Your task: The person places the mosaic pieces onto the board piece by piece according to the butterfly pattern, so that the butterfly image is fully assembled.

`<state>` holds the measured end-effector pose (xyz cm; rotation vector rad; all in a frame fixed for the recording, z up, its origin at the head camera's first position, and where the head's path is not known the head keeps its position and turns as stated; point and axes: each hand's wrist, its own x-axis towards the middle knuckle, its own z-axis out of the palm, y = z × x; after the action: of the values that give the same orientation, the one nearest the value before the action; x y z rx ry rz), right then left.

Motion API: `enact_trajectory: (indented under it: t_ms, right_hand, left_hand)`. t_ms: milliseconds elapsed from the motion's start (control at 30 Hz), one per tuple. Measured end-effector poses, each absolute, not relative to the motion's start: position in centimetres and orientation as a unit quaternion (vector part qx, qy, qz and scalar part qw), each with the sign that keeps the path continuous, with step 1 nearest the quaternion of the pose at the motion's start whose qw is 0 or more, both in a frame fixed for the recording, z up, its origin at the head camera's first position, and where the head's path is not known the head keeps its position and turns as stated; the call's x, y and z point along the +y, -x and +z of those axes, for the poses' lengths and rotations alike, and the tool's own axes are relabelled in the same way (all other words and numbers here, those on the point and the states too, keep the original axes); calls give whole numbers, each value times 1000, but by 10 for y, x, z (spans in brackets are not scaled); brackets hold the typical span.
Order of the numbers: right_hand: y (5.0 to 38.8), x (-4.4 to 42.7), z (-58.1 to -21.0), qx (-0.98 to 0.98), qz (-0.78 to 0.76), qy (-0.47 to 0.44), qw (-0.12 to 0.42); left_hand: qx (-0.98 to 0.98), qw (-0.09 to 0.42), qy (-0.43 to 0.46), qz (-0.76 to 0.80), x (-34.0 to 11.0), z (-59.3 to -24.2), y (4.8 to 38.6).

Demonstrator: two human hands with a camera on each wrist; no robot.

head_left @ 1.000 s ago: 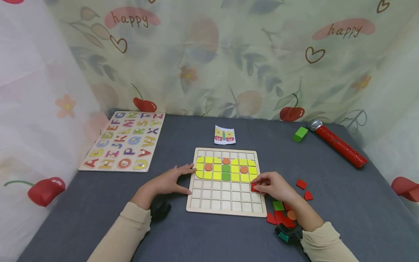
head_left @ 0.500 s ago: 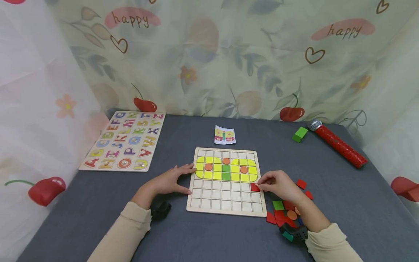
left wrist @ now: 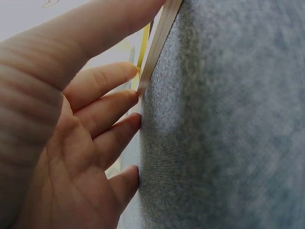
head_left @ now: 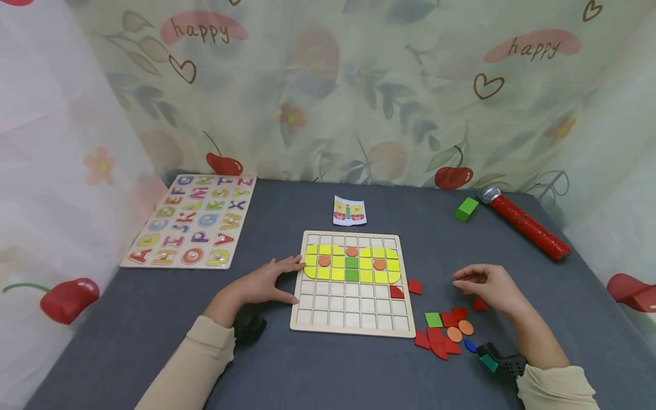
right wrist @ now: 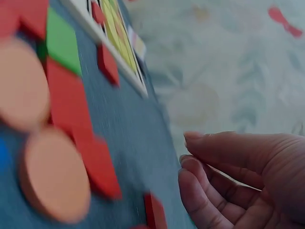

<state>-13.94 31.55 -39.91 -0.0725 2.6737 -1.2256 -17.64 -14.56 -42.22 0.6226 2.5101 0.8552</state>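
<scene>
On the table lies a wooden grid board [head_left: 320, 320], its upper rows filled with yellow, orange and green tiles. A red rounded-corner tile [head_left: 397, 292] sits in a cell near its right edge. My left hand [head_left: 258, 283] touches the board's left edge with thumb and fingers spread. Away to the right hovers my right hand [head_left: 489, 289], thumb and bent fingertips close together, nothing visible between them in the right wrist view. Just outside the board's right edge is a red square tile [head_left: 415, 287]. Below the right hand, a red tile [head_left: 480, 304] is partly covered.
Several loose tiles lie right of the board, including a green square [head_left: 433, 319], an orange disc [head_left: 466, 327] and a blue piece [head_left: 470, 345]. Behind are a picture card [head_left: 349, 210], a green block [head_left: 466, 209], a red microphone [head_left: 528, 225] and an alphabet board [head_left: 206, 262].
My right hand has left the board and moved right. The red rounded-corner tile now shows uncovered in its cell, and a red square lies beside the board. The left hand stays put.
</scene>
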Motion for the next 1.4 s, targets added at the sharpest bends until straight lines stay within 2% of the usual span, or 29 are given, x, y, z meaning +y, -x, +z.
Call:
enact_trajectory:
  t_ms: [333,767,1133,1400]
  right_hand:
    - [144,356,-420,905,-414,-12,97]
    - [147,351,-422,913,-393,0,110]
    - [158,315,-410,893,-435,30,115]
    - [168,274,-405,879,-452,57,143]
  left_hand:
    - [901,204,-236,302,-145,-425,178]
    - [902,205,-234,300,-146,-423,177]
    - [901,206,-237,299,-146,-424,177]
    - [901,205,-240,298,-146,-424,178]
